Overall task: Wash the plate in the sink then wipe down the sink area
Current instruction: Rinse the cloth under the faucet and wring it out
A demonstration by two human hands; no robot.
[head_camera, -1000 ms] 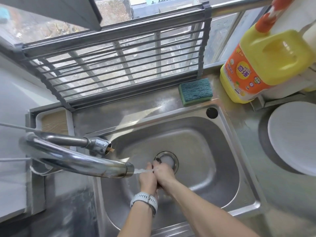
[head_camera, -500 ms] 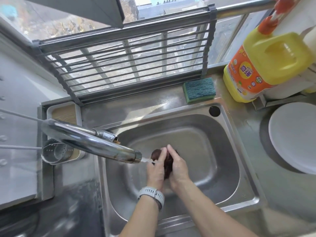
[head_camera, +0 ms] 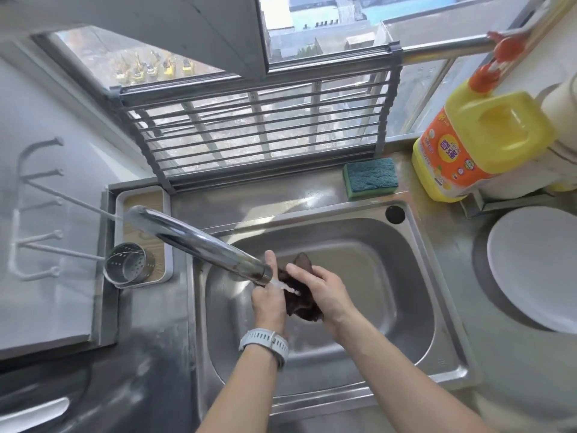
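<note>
Pressing a dark brown, crumpled cloth (head_camera: 301,295) between them, both hands work over the middle of the stainless steel sink basin (head_camera: 418,310), the left hand (head_camera: 268,300) with its palm flat against the cloth's left side and the right hand (head_camera: 324,292) cupped around its right side, fingers curled over the top. A thin stream of water runs from the curved chrome faucet spout (head_camera: 199,239) onto the cloth where the hands meet. A pale grey wristwatch (head_camera: 264,342) sits on the left wrist.

The round white plate (head_camera: 534,267) lies flat on the steel counter at the right edge of the sink, apart from the hands, its right side cut off by the frame. At the back rim of the counter, near the sink's far right corner, rests a green sponge with a yellow base (head_camera: 370,178), and just right of it stands a large yellow detergent jug with an orange label (head_camera: 474,145). Beside the sink's left edge a small perforated metal cup (head_camera: 129,265) stands on a white-rimmed tray (head_camera: 142,195). A grey barred roll-up rack (head_camera: 262,132) leans against the window behind the sink
</note>
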